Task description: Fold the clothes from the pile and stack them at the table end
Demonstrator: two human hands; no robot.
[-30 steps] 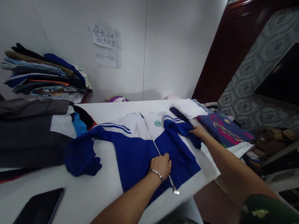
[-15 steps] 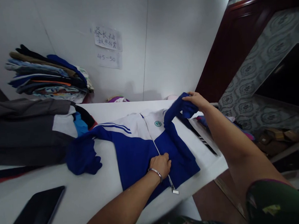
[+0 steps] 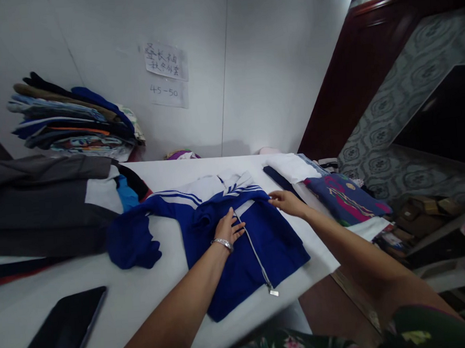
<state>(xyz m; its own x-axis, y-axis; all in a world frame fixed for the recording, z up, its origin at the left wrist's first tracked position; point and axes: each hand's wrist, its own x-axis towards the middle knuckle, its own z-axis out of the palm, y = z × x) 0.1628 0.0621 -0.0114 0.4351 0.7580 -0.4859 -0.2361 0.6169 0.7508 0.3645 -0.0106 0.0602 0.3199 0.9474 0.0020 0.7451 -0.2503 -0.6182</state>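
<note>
Blue jacket (image 3: 240, 263), left hand (image 3: 226, 229) splayed atop, right hand (image 3: 289, 202) at edge, grip unclear, brown boxes (image 3: 418, 215) off right

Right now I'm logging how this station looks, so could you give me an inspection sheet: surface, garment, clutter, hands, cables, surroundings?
Surface: white table, in use.
Garment: blue-and-white jacket, front up; one sleeve lies across the front, the other extends left, its end bunched.
Clutter: dark flat device and grey clothing at left; folded clothes at right; clothes stack at back left.
Hands: left hand on the jacket front, fingers spread; right hand at the crossed sleeve's shoulder end, grip unclear.
Cables: nothing seen.
Surroundings: pale wall with paper signs; black screen at right.
</note>
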